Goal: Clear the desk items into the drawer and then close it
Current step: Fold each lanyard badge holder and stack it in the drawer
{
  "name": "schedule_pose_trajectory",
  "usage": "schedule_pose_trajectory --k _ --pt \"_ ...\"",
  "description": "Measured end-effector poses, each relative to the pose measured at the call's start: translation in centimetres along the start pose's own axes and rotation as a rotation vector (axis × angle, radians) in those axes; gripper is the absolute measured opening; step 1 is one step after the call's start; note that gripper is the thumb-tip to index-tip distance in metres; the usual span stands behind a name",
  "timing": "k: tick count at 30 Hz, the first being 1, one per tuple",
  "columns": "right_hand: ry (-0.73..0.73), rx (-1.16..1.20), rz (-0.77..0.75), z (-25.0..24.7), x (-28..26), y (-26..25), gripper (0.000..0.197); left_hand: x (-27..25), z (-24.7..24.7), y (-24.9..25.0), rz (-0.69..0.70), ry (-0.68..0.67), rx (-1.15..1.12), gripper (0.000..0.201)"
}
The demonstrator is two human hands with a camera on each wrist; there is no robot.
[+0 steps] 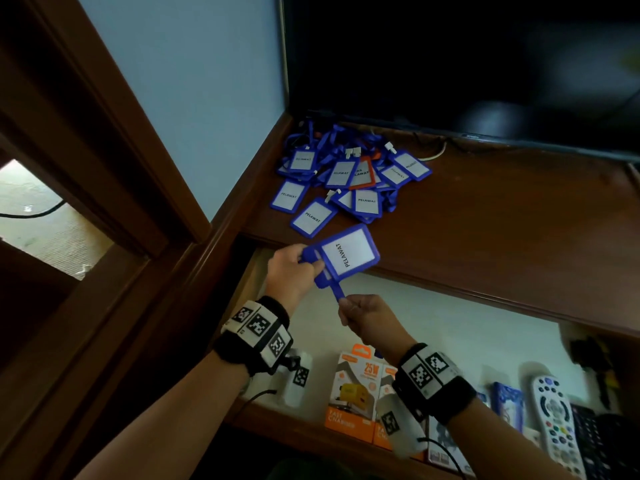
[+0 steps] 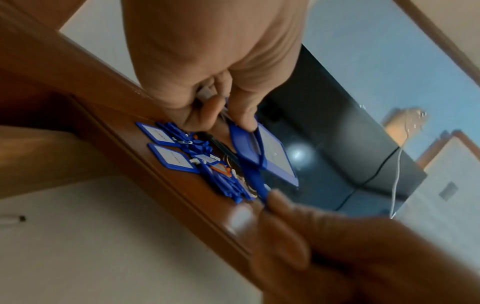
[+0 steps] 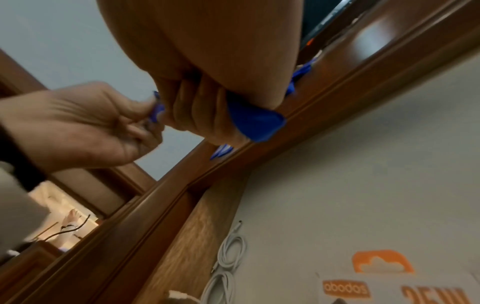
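Note:
I hold a blue badge holder [image 1: 348,254] labelled PELAWAT above the front edge of the desk [image 1: 502,220], over the open drawer [image 1: 450,327]. My left hand [image 1: 308,265] pinches its top end; in the left wrist view the holder [image 2: 275,156] hangs from those fingers. My right hand [image 1: 346,304] pinches the blue lanyard strap [image 1: 336,292] below it, and the right wrist view shows the strap [image 3: 255,123] folded inside the curled fingers. A pile of badge holders [image 1: 346,178] with blue lanyards lies at the desk's back left corner.
A dark monitor [image 1: 450,64] stands behind the pile. The white-lined drawer holds orange charger boxes [image 1: 353,393], a white remote [image 1: 554,420], a black keyboard [image 1: 602,445] and white cables [image 3: 228,257]. A wooden door frame [image 1: 104,150] is on the left.

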State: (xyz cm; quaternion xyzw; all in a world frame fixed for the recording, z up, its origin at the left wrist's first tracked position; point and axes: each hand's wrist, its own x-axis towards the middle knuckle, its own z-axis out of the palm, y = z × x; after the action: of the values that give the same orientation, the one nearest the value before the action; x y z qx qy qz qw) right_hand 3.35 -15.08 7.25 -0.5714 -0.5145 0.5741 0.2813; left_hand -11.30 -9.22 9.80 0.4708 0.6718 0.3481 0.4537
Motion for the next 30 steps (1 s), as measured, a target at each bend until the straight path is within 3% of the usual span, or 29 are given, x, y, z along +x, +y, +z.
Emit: schedule_pose_trajectory --k 5,7,11,14,21,24,30 --pt "-0.077 -0.315 -0.095 -0.5 0.0 -1.2 0.039 -0.6 -0.2 -1.0 0.143 -0.015 0.485 0.016" --pt "-0.108 -0.393 -0.116 -1.0 0.0 -1.8 0.038 -1.0 -0.1 -1.3 0.169 -0.099 0.576 0.020" --pt "-0.129 -0.556 -0.137 -2.0 0.6 -2.2 0.029 -1.9 0.1 -2.0 0.241 -0.319 0.725 0.008" --pt "-0.139 -0.692 -0.139 -2.3 1.0 -2.2 0.032 -2.4 -0.2 -2.3 0.285 -0.462 0.736 0.008" --pt "-0.085 -0.707 -0.188 -2.1 0.6 -0.1 0.029 -3.2 -0.6 -2.1 0.350 -0.739 0.987 0.017" --pt "-0.067 -0.586 -0.188 -2.1 0.7 0.7 0.028 -3.2 -0.9 -2.5 0.305 -0.817 0.854 0.015" --pt "-0.028 -0.227 -0.222 -2.5 -0.5 1.0 0.034 -2.7 -2.5 -3.0 0.209 -0.726 0.334 0.012"
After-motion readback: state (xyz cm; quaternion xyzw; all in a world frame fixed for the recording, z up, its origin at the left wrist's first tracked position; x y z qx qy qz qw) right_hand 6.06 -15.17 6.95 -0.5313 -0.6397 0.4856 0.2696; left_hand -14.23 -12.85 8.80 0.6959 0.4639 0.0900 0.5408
